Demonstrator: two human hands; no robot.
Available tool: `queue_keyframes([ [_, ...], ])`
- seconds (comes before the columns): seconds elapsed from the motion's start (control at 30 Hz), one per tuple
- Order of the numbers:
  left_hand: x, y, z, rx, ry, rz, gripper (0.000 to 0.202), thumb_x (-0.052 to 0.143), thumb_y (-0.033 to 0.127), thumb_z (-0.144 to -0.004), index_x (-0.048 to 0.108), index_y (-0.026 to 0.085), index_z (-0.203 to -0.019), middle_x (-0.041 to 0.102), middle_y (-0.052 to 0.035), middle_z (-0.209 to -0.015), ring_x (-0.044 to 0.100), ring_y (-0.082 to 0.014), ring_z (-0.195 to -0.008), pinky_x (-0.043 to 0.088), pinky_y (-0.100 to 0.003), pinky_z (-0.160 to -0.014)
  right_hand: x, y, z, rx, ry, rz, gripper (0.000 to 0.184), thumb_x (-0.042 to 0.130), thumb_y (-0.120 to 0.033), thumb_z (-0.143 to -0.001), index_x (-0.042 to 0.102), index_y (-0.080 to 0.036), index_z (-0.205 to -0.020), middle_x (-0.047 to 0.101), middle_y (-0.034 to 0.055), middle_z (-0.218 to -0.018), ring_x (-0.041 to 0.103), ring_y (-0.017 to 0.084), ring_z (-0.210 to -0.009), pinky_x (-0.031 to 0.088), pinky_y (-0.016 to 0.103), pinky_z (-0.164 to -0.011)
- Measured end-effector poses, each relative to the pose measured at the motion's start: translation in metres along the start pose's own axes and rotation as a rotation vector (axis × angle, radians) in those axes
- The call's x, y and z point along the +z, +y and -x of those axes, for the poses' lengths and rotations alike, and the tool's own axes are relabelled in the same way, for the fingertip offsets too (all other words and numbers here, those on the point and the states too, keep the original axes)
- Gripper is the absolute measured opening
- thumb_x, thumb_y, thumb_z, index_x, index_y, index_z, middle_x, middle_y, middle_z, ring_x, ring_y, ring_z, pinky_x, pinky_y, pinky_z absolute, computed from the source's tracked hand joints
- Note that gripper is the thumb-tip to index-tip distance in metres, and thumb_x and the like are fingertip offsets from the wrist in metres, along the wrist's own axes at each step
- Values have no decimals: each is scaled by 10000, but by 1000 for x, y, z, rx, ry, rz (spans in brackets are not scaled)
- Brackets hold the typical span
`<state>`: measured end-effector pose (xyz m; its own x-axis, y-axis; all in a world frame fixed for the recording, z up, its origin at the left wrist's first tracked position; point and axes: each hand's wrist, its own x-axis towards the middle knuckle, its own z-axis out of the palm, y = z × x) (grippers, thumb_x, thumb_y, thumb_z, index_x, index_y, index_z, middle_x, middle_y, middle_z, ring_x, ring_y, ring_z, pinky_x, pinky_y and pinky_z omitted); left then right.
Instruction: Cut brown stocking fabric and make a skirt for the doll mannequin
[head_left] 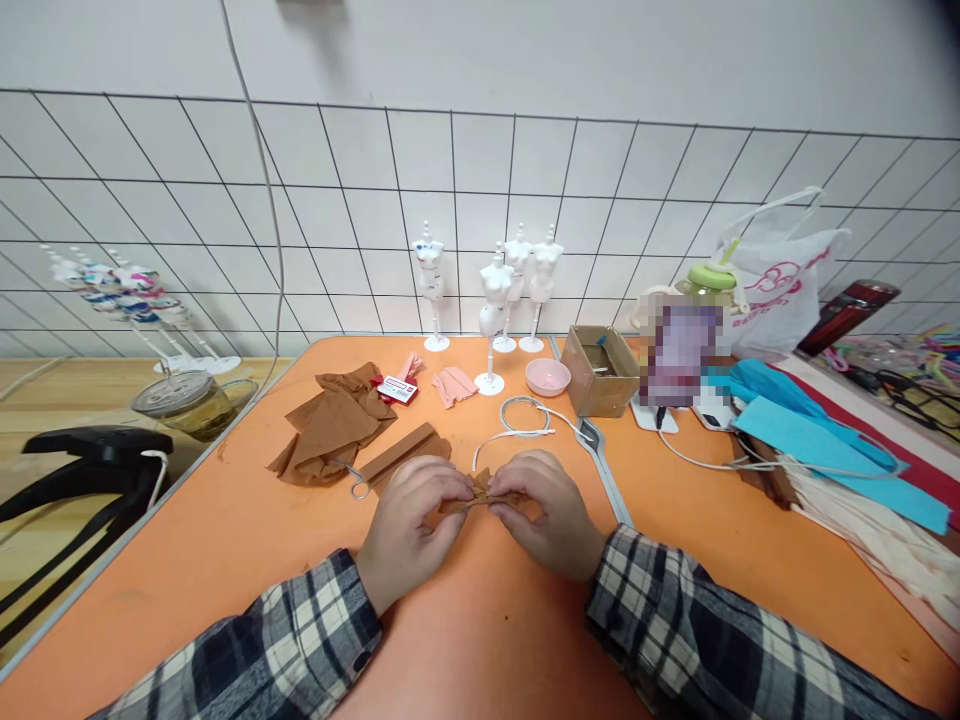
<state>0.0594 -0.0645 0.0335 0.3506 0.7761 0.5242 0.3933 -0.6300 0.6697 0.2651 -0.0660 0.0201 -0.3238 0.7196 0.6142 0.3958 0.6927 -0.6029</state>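
Both hands pinch a small piece of brown fabric (480, 488) just above the orange table. My left hand (416, 515) grips its left side between thumb and forefinger, and my right hand (551, 510) does the same on the right. The fabric looks folded or gathered, and the fingers cover much of it. Behind my left hand lie a brown fabric strip (409, 455) and a pair of scissors whose ring handle (360, 488) shows. Farther left is a crumpled heap of brown fabric (337, 425). A white cord (495, 435) runs behind the hands.
Small white mannequins (493, 300) stand at the back by the tiled wall. Near them are pink fabric pieces (454, 386), a pink bowl (547, 376) and a cardboard box (600, 372). Grey-handled shears (604, 465) lie right of centre. Blue fabric (832, 450) and a plastic bag (780, 290) occupy the right.
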Motion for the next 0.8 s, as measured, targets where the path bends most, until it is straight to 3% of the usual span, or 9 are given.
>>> queue_keyframes([
  [0.1, -1, 0, 1, -21, -13, 36, 153, 672, 166, -764, 742, 282, -834, 736, -45, -843, 605, -256, -900, 397, -410, -962, -2, -5, 1, -23, -2, 69, 60, 643, -278, -842, 648, -258, -898, 699, 25, -859, 596, 198, -836, 396, 387, -830],
  [0.2, 1, 0, 2, -99, -17, 89, 73, 697, 231, -778, 739, 259, -830, 720, -60, -828, 603, -252, -891, 424, -389, -913, -3, -6, 1, 51, 26, 44, 53, 648, -299, -839, 660, -248, -838, 685, 27, -779, 592, 197, -791, 403, 381, -791],
  [0.37, 8, -2, 0, -354, -20, 365, 206, 612, 367, -869, 679, 188, -791, 686, -92, -986, 602, -229, -933, 453, -326, -837, 6, -1, 1, 442, -61, -416, 151, 661, -346, -805, 633, -208, -861, 659, 27, -796, 601, 168, -723, 456, 311, -663],
  [0.47, 12, -4, -1, -472, -13, 560, 245, 629, 434, -854, 636, 190, -873, 661, -45, -874, 592, -180, -815, 459, -277, -739, 13, 3, 1, 652, -65, -694, 335, 671, -409, -784, 560, -207, -1026, 617, -5, -760, 588, 144, -644, 461, 278, -595],
  [0.6, 18, -4, 0, -542, -138, 796, 587, 792, 373, -719, 491, 246, -1207, 653, -31, -976, 614, -173, -855, 479, -266, -735, 15, 6, 0, 693, 17, -724, 426, 703, -422, -750, 510, -209, -1065, 572, -35, -722, 554, 119, -604, 435, 243, -564],
  [0.7, 21, -2, -1, -590, -140, 819, 587, 797, 302, -717, 473, 245, -1203, 666, -23, -931, 626, -166, -848, 487, -268, -754, 15, 9, 0, 690, 4, -752, 406, 703, -461, -746, 535, -202, -1009, 577, -24, -730, 553, 117, -622, 436, 243, -588],
  [0.8, 21, 0, -2, -598, -107, 760, 588, 791, 284, -721, 470, 231, -1211, 655, 11, -790, 609, -144, -731, 470, -235, -672, 15, 11, 0, 733, -23, -867, 460, 703, -505, -744, 543, -205, -1054, 612, 0, -795, 585, 132, -684, 452, 259, -640],
])
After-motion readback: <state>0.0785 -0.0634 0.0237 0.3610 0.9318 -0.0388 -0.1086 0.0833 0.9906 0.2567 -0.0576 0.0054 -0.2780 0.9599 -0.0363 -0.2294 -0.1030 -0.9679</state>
